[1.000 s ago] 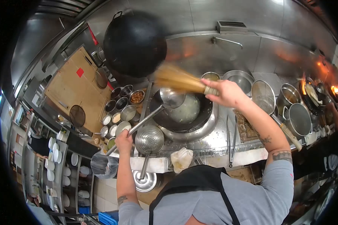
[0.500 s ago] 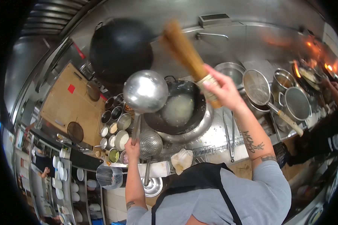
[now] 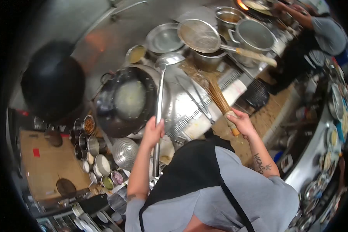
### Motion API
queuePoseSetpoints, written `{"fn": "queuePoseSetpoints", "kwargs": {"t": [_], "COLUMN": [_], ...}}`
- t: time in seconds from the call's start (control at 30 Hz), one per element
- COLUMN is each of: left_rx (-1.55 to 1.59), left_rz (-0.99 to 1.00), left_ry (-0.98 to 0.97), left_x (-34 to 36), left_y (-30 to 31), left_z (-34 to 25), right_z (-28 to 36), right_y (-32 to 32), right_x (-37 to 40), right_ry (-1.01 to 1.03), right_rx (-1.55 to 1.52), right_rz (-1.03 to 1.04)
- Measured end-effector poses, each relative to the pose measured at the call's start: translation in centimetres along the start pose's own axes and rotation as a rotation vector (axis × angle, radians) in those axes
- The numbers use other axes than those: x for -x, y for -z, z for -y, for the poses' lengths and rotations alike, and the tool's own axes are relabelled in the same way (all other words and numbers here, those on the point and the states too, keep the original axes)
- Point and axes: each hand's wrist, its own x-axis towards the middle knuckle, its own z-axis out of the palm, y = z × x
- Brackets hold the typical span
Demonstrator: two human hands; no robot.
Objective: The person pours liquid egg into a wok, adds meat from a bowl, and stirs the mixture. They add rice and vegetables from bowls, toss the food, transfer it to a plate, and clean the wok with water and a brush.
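My left hand (image 3: pixel 153 132) is closed around the long metal handle of a ladle (image 3: pixel 161 91), whose bowl points up and away from me beside the wok. In my right hand (image 3: pixel 241 123) is a bamboo wok brush (image 3: pixel 219 97), gripped near its bound end, bristles angled toward the stove edge. The black wok (image 3: pixel 111 123) sits on the burner to the left, with cloudy liquid (image 3: pixel 130 99) in its bottom. A pair of metal tongs (image 3: pixel 197 99) lies on the steel stove top between the ladle and the brush.
A perforated skimmer (image 3: pixel 125 153) lies left of my left arm, beside several ingredient containers (image 3: pixel 101 164). A mesh strainer (image 3: pixel 200 35) rests across pots at the back, near a steel pot (image 3: pixel 255 34). Another person (image 3: pixel 330 34) works at a flaming wok at upper right.
My view has swung right. The brush has come down from over the wok to the stove's right front edge. The ladle has moved from left of the wok to its right side.
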Motion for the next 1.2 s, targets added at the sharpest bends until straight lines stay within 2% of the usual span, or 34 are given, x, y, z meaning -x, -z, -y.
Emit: {"fn": "queuePoseSetpoints", "kwargs": {"t": [0.07,0.2,0.3,0.33,0.4,0.5,0.53,0.57,0.6,0.67,0.7,0.73,0.77,0.8,0.87,0.93,0.97,1.0,1.03,1.07,1.1,1.13,1.17,1.2], "left_rx": [-0.009,0.203,0.212,0.062,0.106,0.037,0.033,-0.144,-0.118,-0.112,-0.077,-0.170,-0.191,-0.213,-0.216,-0.207,-0.137,-0.063,-0.091,-0.118,-0.148,-0.057,0.033,0.124], "left_rz": [0.024,-0.135,-0.280,-0.234,-0.015,0.134,0.152,0.159,0.158,0.006,0.022,0.037,0.047,0.075,0.014,-0.151,-0.274,-0.393,-0.508,-0.619,-0.727,-0.747,-0.757,-0.760], "left_ry": [0.129,0.245,0.106,0.178,0.337,0.461,0.474,0.363,0.267,0.146,0.051,-0.028,0.016,0.056,-0.132,0.056,0.119,0.180,0.203,0.231,0.259,0.238,0.213,0.188], "left_x": [-4.5,-14.8,-20.8,-22.4,-23.5,-25.1,-25.6,-24.1,-23.1,-19.8,-18.7,-14.8,-11.0,-7.7,-3.0,5.2,8.3,10.8,12.7,14.5,15.7,15.9,15.1,14.4], "left_y": [-2.4,-8.9,-14.5,-15.7,-17.8,-19.1,-19.1,-18.4,-17.6,-15.1,-13.1,-10.3,-7.3,-5.0,-0.9,2.3,3.4,3.7,3.1,2.2,1.7,1.0,-0.3,-1.6], "left_z": [0.1,5.5,10.0,10.9,10.9,12.5,13.6,12.0,11.2,10.4,11.9,9.4,6.9,6.1,12.1,8.9,10.9,12.9,13.9,14.6,15.2,15.5,15.8,16.4], "right_z": [-1.5,-5.0,-5.9,-6.2,-7.4,-8.1,-8.2,-8.1,-7.8,-6.1,-5.0,-3.5,-0.8,0.4,7.4,14.0,16.9,19.0,21.0,21.5,21.1,21.1,21.3,18.0], "right_y": [0.8,1.7,2.1,2.0,2.2,2.0,1.8,1.5,1.1,0.4,-0.2,-0.8,-1.7,-1.4,-4.1,-9.1,-12.1,-15.3,-19.1,-22.5,-25.8,-29.7,-34.2,-38.0], "right_x": [1.1,3.6,7.4,8.5,10.3,12.0,12.3,12.4,11.9,9.3,8.0,6.6,5.3,2.3,-1.4,-4.1,-5.4,-6.7,-7.1,-8.5,-11.4,-12.3,-11.0,-17.2], "right_ry": [0.040,0.135,0.052,0.013,-0.023,-0.052,-0.060,-0.033,-0.003,0.065,0.098,0.129,0.167,0.323,0.438,0.502,0.432,0.651,0.772,0.858,0.858,0.805,0.549,0.570], "right_rx": [0.007,-0.072,-0.183,-0.197,-0.229,-0.269,-0.277,-0.265,-0.243,-0.181,-0.160,-0.146,-0.079,0.085,0.475,0.683,0.814,1.047,1.284,1.340,1.368,1.564,1.642,1.660], "right_rz": [-0.068,-0.206,-0.315,-0.341,-0.417,-0.456,-0.446,-0.429,-0.389,-0.216,-0.115,-0.028,0.077,0.172,0.361,0.499,0.544,0.584,0.564,0.628,0.738,0.824,0.922,1.209]}}
